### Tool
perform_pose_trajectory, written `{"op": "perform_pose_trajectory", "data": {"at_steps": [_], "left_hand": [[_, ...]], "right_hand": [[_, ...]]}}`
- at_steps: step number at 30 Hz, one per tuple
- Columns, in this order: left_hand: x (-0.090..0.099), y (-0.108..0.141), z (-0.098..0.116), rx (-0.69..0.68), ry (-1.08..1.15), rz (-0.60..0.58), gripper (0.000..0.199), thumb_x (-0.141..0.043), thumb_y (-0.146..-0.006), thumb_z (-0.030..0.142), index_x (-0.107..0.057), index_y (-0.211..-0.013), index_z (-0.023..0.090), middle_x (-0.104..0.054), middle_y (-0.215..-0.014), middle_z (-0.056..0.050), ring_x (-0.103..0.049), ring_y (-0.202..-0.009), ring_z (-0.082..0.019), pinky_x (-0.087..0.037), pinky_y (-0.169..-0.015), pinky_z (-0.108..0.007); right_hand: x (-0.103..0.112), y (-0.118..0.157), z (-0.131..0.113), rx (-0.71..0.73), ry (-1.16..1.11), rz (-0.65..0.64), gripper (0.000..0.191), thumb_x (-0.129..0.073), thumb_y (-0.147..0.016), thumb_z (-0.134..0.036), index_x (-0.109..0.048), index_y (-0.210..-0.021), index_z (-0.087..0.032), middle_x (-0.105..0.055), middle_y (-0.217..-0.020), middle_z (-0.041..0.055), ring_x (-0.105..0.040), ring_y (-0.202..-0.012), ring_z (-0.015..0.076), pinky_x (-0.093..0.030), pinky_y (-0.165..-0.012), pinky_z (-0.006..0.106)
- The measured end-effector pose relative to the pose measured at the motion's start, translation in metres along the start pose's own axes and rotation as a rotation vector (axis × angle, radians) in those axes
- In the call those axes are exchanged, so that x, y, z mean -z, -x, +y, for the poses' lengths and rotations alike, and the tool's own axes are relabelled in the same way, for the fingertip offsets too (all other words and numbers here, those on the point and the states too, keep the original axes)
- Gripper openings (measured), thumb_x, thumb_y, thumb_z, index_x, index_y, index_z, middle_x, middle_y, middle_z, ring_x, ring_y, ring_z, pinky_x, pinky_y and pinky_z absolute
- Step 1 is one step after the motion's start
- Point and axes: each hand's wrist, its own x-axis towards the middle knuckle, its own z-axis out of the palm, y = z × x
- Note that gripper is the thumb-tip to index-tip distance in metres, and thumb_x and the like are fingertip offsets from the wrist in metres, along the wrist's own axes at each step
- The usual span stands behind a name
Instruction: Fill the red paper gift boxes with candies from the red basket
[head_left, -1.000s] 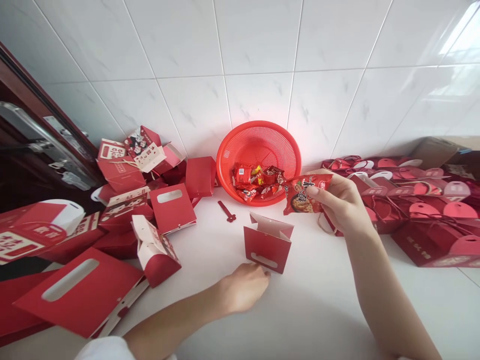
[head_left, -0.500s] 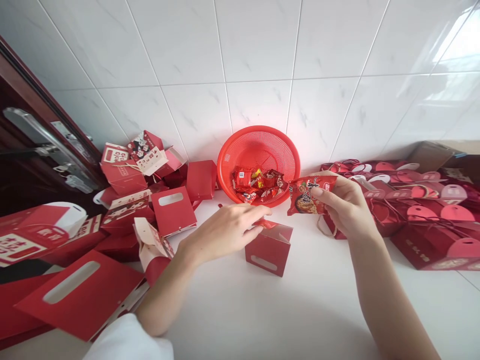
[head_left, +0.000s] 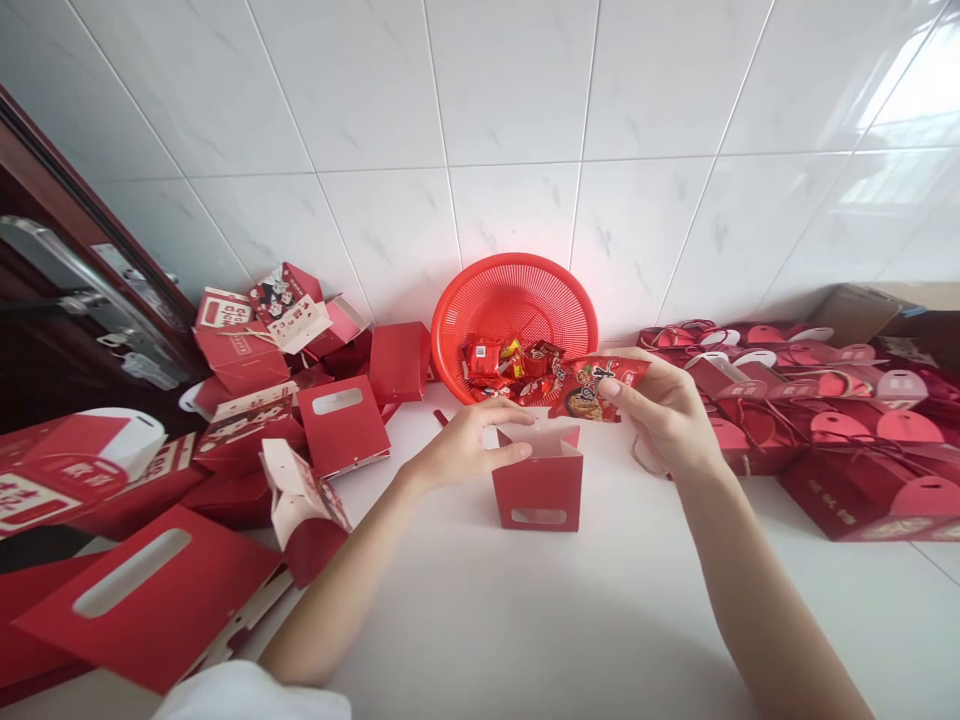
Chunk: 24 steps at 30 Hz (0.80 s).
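Note:
A small red gift box (head_left: pixel 537 490) stands upright on the white surface, its top open and its cut-out window low on the side facing me. My left hand (head_left: pixel 469 440) holds it by the upper left edge, with the thumb on the near side and the fingers over the far side. A red snack packet (head_left: pixel 581 390) with a food picture is pinched in my right hand (head_left: pixel 664 405), just above the box's right rim. Behind both hands is a red plastic basket (head_left: pixel 517 270), tilted towards me, with several wrapped snacks (head_left: pixel 487 355) inside.
Red boxes (head_left: pixel 345 425), some folded up and some flatter, are heaped on the left near a dark door (head_left: pixel 67 310). Rows of boxes with cord handles (head_left: pixel 840 490) line the right side, before a cardboard carton (head_left: pixel 855 305). A tiled wall (head_left: pixel 517 80) rises behind.
The gift box has turned to face me squarely, and its opening shows more. My right hand has brought the packet left and closer over it. My left hand has shifted slightly at its edge.

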Motion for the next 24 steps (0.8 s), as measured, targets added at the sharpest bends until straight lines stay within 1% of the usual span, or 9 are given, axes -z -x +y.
{"op": "perform_pose_trajectory", "data": {"at_steps": [2,5,7,9,12,16,21,24], "left_hand": [[-0.001,-0.006,-0.003,0.010,0.017,0.011,0.043,-0.078,-0.081,0.043,-0.072,-0.119,0.023,-0.068,-0.126,-0.008,-0.061,-0.123,-0.026,-0.049,-0.105,-0.039],[-0.002,-0.013,-0.008,0.022,0.074,0.004,0.051,-0.081,-0.077,0.046,-0.070,-0.123,0.024,-0.067,-0.127,-0.008,-0.060,-0.123,-0.025,-0.048,-0.106,-0.039],[-0.003,-0.017,-0.010,0.011,0.116,-0.026,0.053,-0.081,-0.077,0.046,-0.070,-0.124,0.025,-0.067,-0.126,-0.008,-0.059,-0.124,-0.026,-0.047,-0.107,-0.040],[-0.003,-0.018,-0.013,-0.009,0.132,-0.051,0.050,-0.081,-0.078,0.045,-0.071,-0.122,0.025,-0.068,-0.124,-0.007,-0.058,-0.124,-0.026,-0.045,-0.108,-0.041],[-0.002,-0.017,-0.016,-0.034,0.123,-0.062,0.043,-0.082,-0.077,0.043,-0.073,-0.116,0.026,-0.067,-0.122,-0.005,-0.056,-0.125,-0.026,-0.044,-0.108,-0.040],[-0.001,-0.017,-0.017,-0.060,0.134,-0.095,0.050,-0.085,-0.074,0.041,-0.072,-0.121,0.028,-0.063,-0.123,-0.005,-0.056,-0.121,-0.024,-0.042,-0.109,-0.039],[-0.001,-0.017,-0.013,-0.029,0.143,-0.103,0.054,-0.087,-0.072,0.039,-0.072,-0.123,0.028,-0.062,-0.119,-0.006,-0.056,-0.116,-0.024,-0.042,-0.108,-0.041],[-0.002,-0.017,-0.011,-0.035,0.135,-0.098,0.054,-0.088,-0.071,0.039,-0.072,-0.121,0.028,-0.062,-0.114,-0.005,-0.057,-0.112,-0.023,-0.045,-0.104,-0.040]], "right_hand": [[-0.005,-0.001,0.004,-0.021,0.003,-0.019,0.028,-0.080,-0.082,-0.040,-0.073,-0.105,-0.025,-0.075,-0.099,0.0047,-0.072,-0.090,0.0219,-0.060,-0.081,0.036],[-0.012,-0.003,0.013,-0.058,0.040,-0.049,0.033,-0.079,-0.082,-0.042,-0.069,-0.109,-0.024,-0.075,-0.098,0.0051,-0.071,-0.087,0.0212,-0.060,-0.076,0.035],[-0.015,-0.004,0.019,-0.043,0.107,-0.077,0.032,-0.077,-0.084,-0.042,-0.067,-0.108,-0.023,-0.073,-0.101,0.0060,-0.070,-0.089,0.0210,-0.059,-0.076,0.034],[-0.016,-0.004,0.022,-0.024,0.193,-0.128,0.029,-0.073,-0.087,-0.041,-0.065,-0.108,-0.022,-0.072,-0.104,0.0064,-0.068,-0.089,0.0203,-0.057,-0.076,0.032],[-0.015,-0.004,0.023,-0.022,0.333,-0.243,0.024,-0.068,-0.091,-0.036,-0.063,-0.111,-0.022,-0.070,-0.101,0.0048,-0.064,-0.081,0.0173,-0.053,-0.069,0.029],[-0.012,-0.006,0.018,-0.035,0.460,-0.464,0.014,-0.063,-0.092,-0.030,-0.065,-0.103,-0.022,-0.068,-0.083,0.0005,-0.057,-0.067,0.0134,-0.044,-0.058,0.024],[-0.008,-0.017,0.011,-0.078,0.510,-0.689,0.019,-0.060,-0.091,-0.027,-0.070,-0.107,-0.023,-0.062,-0.068,-0.0033,-0.048,-0.054,0.0109,-0.036,-0.049,0.024],[-0.013,-0.028,0.007,-0.119,0.591,-0.818,0.015,-0.058,-0.088,-0.023,-0.071,-0.096,-0.023,-0.058,-0.062,-0.0036,-0.045,-0.051,0.0110,-0.034,-0.049,0.025]]}}
